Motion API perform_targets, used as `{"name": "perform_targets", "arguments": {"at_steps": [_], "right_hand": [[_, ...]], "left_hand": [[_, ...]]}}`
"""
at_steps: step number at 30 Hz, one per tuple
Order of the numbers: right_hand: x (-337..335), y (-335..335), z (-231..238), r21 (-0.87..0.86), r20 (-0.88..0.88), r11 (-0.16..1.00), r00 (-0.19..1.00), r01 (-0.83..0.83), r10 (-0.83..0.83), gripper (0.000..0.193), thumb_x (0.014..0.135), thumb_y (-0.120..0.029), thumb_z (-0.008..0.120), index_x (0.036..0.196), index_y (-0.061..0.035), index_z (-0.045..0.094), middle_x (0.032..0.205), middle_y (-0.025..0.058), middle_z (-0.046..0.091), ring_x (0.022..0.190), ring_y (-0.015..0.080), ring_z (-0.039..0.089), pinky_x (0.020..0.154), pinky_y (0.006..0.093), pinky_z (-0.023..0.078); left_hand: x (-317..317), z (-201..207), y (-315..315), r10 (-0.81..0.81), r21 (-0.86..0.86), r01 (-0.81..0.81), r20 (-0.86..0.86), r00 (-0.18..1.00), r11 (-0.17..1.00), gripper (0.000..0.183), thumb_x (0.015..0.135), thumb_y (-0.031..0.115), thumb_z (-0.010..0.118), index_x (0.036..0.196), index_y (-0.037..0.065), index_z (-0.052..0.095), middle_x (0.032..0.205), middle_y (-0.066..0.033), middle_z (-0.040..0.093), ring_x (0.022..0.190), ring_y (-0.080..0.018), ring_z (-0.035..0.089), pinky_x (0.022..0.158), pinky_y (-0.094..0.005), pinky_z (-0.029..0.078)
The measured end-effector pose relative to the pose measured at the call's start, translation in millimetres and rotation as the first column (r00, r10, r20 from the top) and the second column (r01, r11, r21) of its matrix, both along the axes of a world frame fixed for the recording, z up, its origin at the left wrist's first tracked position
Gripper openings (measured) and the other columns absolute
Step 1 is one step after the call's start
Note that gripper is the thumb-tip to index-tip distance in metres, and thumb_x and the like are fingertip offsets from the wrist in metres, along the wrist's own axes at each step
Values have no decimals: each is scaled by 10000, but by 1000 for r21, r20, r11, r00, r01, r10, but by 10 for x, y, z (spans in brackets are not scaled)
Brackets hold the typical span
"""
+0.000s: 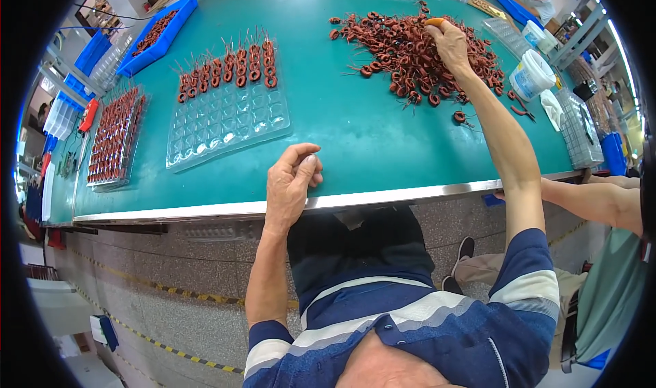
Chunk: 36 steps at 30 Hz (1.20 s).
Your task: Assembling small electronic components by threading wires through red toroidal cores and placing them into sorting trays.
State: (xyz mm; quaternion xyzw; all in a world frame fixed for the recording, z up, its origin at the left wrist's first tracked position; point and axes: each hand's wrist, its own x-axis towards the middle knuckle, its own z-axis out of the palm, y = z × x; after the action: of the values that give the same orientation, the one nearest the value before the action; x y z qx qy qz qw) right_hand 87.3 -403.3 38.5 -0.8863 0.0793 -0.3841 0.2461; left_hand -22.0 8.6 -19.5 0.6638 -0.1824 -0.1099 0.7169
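A large heap of reddish-brown wire-wound ring coils [410, 60] with thin leads lies on the green tabletop [342, 149]. My right hand [451, 46] reaches over its far right part, an orange cover on one finger. Its fingers are drawn together, and whatever is between them is hidden. Close to the table's front edge, my left hand [290, 183] is curled, thumb against the fingers, with nothing visible in it. Beyond it sits a clear plastic tray [225, 125] with round pockets; coils stand in its far rows, and the near pockets are bare.
At left are a tray packed with coils [117, 139], a red-handled tool [89, 115] and a blue bin [160, 33] of coils. A white bucket [533, 75], red-handled pliers [523, 109] and stacked clear trays [579, 132] stand at right. Another person's arm [591, 200] is nearby.
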Motion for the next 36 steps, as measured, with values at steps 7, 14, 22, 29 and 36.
{"name": "perform_targets", "arguments": {"at_steps": [7,14,22,29,36], "right_hand": [[-62,87,168,161,235,981,970,-108,68,196,898,-199,625,989,-41,695,802,49,705,702,128,624,664,272,492],[-221,485,281,-206,232,975,964,-83,131,208,934,-209,584,1011,-30,655,789,112,684,683,189,649,588,324,501],[-441,1116,192,-159,199,974,960,-164,194,194,901,-203,613,955,-25,667,813,142,680,720,267,663,662,343,522],[-680,1668,69,258,133,910,945,-324,299,164,890,-147,624,954,-5,675,751,105,705,683,129,679,608,262,531],[-770,1650,-8,287,13,857,897,-427,443,338,865,-285,688,1053,-7,652,827,106,707,735,124,671,648,269,531]], "left_hand": [[-19,-8,-14,20,24,-21,9,1000,999,192,952,112,529,1078,-10,609,794,-30,611,668,-78,565,606,-217,460],[-8,54,-137,-10,55,8,36,999,998,227,947,108,502,1107,-31,584,846,-78,633,683,-107,588,588,-227,464],[339,333,-989,28,-18,-25,155,988,1000,392,948,147,520,1273,-59,446,1078,-173,623,851,-197,653,672,-273,520],[480,245,-1111,19,-265,20,147,989,964,345,983,159,483,1251,-56,453,1023,-172,619,812,-196,657,665,-289,558],[453,185,-847,-44,-197,70,136,990,978,265,994,147,455,1164,-47,516,886,-105,613,684,-141,613,584,-256,514]]}}
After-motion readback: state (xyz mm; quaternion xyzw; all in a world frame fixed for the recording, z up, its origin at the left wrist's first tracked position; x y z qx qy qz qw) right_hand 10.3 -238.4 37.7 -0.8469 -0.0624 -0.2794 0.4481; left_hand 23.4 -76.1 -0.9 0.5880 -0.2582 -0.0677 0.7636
